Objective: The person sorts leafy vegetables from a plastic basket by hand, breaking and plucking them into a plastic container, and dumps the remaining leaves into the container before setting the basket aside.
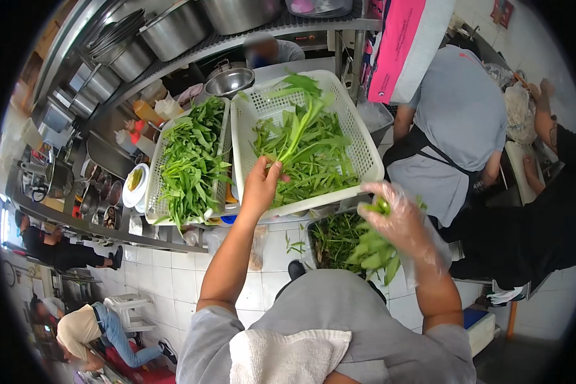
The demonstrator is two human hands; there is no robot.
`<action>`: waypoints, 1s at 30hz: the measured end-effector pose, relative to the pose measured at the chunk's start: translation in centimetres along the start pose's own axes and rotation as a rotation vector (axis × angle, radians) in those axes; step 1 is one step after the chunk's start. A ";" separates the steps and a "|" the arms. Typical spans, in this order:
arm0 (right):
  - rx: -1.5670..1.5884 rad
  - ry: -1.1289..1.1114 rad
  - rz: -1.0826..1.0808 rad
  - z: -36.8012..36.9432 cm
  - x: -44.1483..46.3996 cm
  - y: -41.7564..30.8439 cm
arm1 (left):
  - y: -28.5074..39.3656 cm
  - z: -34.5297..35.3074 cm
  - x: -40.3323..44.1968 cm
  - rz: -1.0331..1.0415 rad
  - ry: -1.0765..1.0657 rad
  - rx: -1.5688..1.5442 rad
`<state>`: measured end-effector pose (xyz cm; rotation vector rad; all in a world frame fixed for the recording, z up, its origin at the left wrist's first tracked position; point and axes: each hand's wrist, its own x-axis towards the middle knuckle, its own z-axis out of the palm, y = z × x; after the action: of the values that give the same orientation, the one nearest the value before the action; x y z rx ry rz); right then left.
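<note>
My bare left hand (262, 184) is closed around the stems of a leafy green stalk (303, 128), held up over the large white perforated basket (369, 150). Loose long-leaved greens (320, 163) lie inside that basket. In a clear plastic glove, my right hand (392, 214) is closed on a bunch of greens (374, 249), whose leaves hang down. This hand is slightly blurred, to the right of the basket's near corner. Below it on the floor, a dark bin (329, 240) holds more greens and stems. A second, narrower white basket (152, 192) at the left is heaped with leafy greens.
A steel bowl (230, 81) stands behind the baskets. Big pots (175, 29) line the upper shelf. Co-workers in grey (461, 109) and black (525, 217) stand close on my right. A pink and white box (400, 48) juts out above. Leaf scraps (294, 245) lie on the tiles.
</note>
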<state>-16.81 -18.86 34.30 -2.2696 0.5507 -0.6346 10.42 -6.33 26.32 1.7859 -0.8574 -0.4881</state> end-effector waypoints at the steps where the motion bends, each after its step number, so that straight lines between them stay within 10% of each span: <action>1: -0.098 0.035 -0.064 0.0 1.0 -0.3 | 1.2 0.3 -0.9 0.027 0.043 0.058; 7: -0.486 0.259 -0.675 1.2 9.1 0.9 | 3.2 0.5 -3.8 0.064 0.058 0.203; 16: -0.672 0.011 -0.708 2.4 10.6 1.0 | 2.0 0.5 -4.9 0.180 0.021 0.123; 26: 0.022 0.412 0.188 -0.5 14.8 3.4 | 2.5 2.4 -4.5 0.158 -0.015 0.148; 30: -0.279 0.540 -0.274 -2.8 12.9 1.8 | 1.7 2.3 -4.7 0.179 0.018 0.299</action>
<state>-8.60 -28.51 38.38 -2.4523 0.6139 -1.4077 5.18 -4.58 26.68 1.9558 -1.1111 -0.2355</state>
